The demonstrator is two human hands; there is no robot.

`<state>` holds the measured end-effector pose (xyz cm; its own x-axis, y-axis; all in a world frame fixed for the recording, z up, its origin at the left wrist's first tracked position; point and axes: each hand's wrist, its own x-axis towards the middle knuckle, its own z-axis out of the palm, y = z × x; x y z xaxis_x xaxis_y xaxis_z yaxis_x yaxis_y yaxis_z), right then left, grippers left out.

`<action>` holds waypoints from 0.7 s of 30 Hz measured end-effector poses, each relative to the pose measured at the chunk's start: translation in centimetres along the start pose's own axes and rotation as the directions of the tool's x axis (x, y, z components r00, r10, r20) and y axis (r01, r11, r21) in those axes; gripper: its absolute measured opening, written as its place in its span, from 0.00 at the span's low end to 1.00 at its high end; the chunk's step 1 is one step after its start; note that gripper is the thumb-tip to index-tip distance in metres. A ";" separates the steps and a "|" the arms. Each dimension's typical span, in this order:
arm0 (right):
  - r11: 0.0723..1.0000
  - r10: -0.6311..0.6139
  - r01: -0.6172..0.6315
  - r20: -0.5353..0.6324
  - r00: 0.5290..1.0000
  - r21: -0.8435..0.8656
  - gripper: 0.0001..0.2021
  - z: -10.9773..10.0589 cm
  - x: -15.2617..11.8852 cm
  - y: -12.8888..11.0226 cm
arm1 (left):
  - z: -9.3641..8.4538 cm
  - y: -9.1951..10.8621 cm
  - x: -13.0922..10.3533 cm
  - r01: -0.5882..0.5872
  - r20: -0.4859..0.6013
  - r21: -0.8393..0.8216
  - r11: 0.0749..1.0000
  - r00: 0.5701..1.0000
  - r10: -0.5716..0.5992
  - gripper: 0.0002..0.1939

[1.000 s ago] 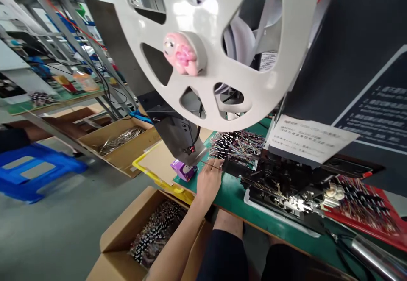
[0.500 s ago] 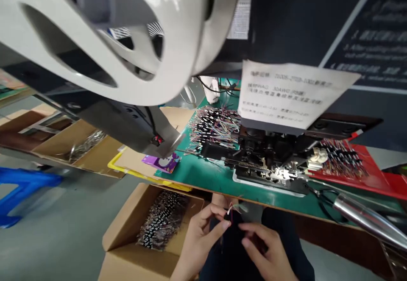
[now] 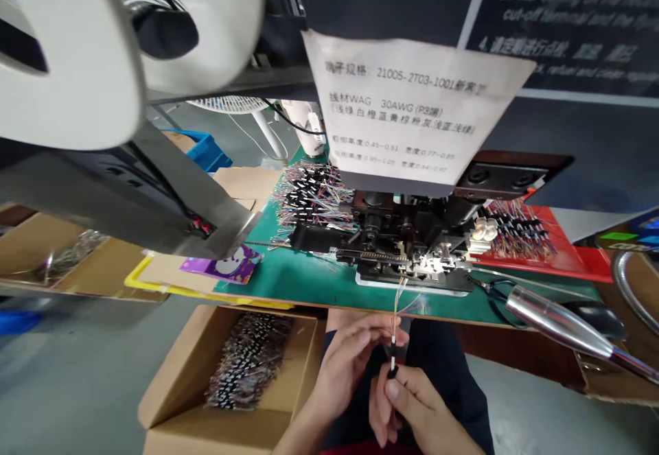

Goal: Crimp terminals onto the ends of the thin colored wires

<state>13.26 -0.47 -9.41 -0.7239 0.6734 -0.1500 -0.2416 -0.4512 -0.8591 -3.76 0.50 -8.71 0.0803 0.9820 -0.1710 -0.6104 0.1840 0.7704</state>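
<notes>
A thin wire harness (image 3: 393, 360) with black and white sleeving stands upright over my lap, its loose coloured wires fanning out toward the table edge. My right hand (image 3: 412, 400) pinches its lower end between thumb and fingers. Beside its upper part is my left hand (image 3: 350, 355), fingers stretched out behind the wires and thumb apart from them. Just beyond the wire tips is the lit crimping head of a terminal machine (image 3: 432, 266) on a green table mat (image 3: 288, 276).
At lower left a cardboard box (image 3: 180, 386) holds many harnesses. More bundles (image 3: 314, 197) lie left of the machine, others on a red tray (image 3: 571, 256). Black-handled scissors (image 3: 497, 294), a metal tube (image 3: 556, 324) and a purple packet (image 3: 226, 266) are near the table edge.
The harness has gone from my left fingers to my right hand and now points upright toward the machine. My left fingers have straightened. The view has shifted to the right.
</notes>
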 end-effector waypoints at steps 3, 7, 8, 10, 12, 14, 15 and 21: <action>0.975 0.000 -0.017 0.076 0.997 0.223 0.29 0.0 0.0 0.7 | 0.8 -0.2 1.3 0.060 -0.022 -0.054 0.997 0.998 -0.061 0.15; 0.981 -0.026 0.025 0.004 1.000 0.193 0.30 -0.2 -0.3 1.1 | 1.3 0.0 1.7 0.019 -0.048 0.052 0.998 0.999 -0.017 0.13; 0.994 -0.051 0.053 -0.029 0.998 0.099 0.30 -0.4 -0.5 0.9 | 1.4 0.2 1.7 0.014 -0.065 0.104 0.994 0.998 -0.007 0.12; 0.982 -0.135 0.117 -0.113 0.984 -0.150 0.26 -0.9 -0.7 0.3 | 1.5 0.7 1.6 0.017 -0.108 0.189 0.982 0.994 0.004 0.12; 0.915 -0.275 0.182 -0.225 0.935 -0.360 0.20 -1.6 -0.8 -0.4 | 1.7 1.1 1.6 0.011 -0.138 0.233 0.972 0.990 0.022 0.12; 0.845 -0.416 0.226 -0.329 0.848 -0.485 0.13 -2.0 -0.6 -1.2 | 1.9 1.3 1.5 -0.014 -0.148 0.277 0.961 0.987 0.057 0.10; 0.819 -0.470 0.239 -0.369 0.802 -0.522 0.10 -2.2 -0.5 -1.7 | 1.9 1.4 1.5 -0.029 -0.149 0.308 0.951 0.986 0.078 0.09; 0.728 -0.558 0.196 -0.401 0.727 -0.657 0.04 -1.6 0.9 -4.8 | 2.0 1.0 1.4 -0.066 -0.171 0.491 0.868 0.971 0.170 0.07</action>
<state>14.80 3.25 -6.26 -0.1322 0.9759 0.1737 0.1069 0.1883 -0.9763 -2.72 2.11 -6.92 -0.1605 0.9771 -0.1399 -0.1480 0.1163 0.9821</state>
